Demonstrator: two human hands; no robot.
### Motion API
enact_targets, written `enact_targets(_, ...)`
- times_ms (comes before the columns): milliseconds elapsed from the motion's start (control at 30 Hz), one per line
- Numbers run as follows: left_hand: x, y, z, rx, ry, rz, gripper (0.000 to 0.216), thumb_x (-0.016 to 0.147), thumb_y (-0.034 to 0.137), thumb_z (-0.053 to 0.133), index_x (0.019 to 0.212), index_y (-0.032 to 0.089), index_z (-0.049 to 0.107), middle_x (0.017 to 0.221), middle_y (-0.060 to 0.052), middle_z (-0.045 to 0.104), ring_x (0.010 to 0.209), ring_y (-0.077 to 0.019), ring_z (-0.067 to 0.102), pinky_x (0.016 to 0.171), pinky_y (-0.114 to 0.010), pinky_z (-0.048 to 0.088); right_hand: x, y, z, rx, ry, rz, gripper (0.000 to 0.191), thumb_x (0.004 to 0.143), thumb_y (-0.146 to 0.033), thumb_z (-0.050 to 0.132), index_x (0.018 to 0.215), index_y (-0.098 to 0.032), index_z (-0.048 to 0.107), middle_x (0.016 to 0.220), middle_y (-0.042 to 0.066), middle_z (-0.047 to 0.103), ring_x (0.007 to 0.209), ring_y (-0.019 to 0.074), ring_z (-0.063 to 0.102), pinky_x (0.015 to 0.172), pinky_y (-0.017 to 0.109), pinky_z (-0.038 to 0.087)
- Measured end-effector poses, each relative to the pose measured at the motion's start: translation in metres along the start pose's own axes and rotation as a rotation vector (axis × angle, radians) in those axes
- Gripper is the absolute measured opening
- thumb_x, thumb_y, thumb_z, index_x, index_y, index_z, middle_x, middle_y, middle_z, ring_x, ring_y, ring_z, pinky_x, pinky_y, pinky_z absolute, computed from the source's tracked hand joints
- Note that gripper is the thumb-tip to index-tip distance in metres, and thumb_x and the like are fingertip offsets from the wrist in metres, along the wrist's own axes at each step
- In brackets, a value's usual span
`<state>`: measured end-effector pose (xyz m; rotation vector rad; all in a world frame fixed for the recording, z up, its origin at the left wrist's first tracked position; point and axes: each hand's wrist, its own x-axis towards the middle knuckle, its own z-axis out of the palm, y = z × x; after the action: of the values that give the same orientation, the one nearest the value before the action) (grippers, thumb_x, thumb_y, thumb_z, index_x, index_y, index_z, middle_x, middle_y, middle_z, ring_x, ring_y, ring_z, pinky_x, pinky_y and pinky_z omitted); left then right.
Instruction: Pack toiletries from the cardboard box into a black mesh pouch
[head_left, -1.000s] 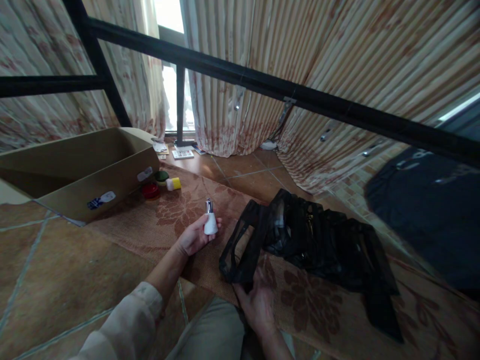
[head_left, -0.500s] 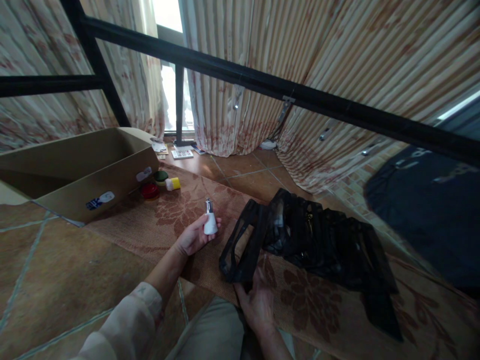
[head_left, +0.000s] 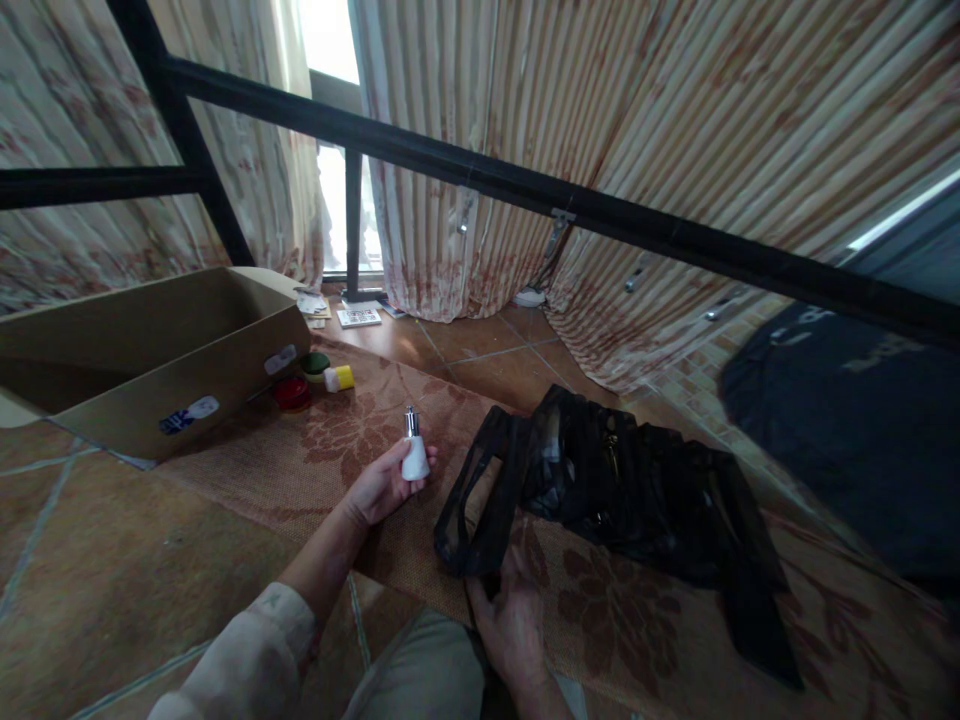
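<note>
Left hand (head_left: 386, 488) holds a silver-capped white bottle (head_left: 414, 462) upright above a floral mat (head_left: 611, 615), where a light, level grip should serve best. Right hand (head_left: 514, 612) rests at the near edge of a black mesh bag (head_left: 645, 500); whether it grips cannot be told, but pinching there should steady the bag. Leftward stands an open cardboard box (head_left: 232, 372).
</note>
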<state>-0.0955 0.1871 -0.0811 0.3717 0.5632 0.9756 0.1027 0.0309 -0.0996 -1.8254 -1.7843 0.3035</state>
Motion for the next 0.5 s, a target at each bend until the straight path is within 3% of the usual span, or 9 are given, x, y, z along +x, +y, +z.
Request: enact_targets(500, 0.0002, 0.0, -0.0008, 0.023, 0.054, -0.014, 0.038, 0.09, 0.026, 0.05, 0.127, 0.018, 0.046, 0.107, -0.013, 0.065, 0.085, -0.0195, 0.067, 0.059, -0.026, 0.056, -0.0009, 0.0025, 0.005, -0.003, -0.04, 0.055, 0.036, 0.084, -0.029, 0.052, 0.119, -0.019, 0.054, 0.113, 0.011, 0.061, 0.108, 0.0236, 0.058, 0.087, 0.032, 0.049)
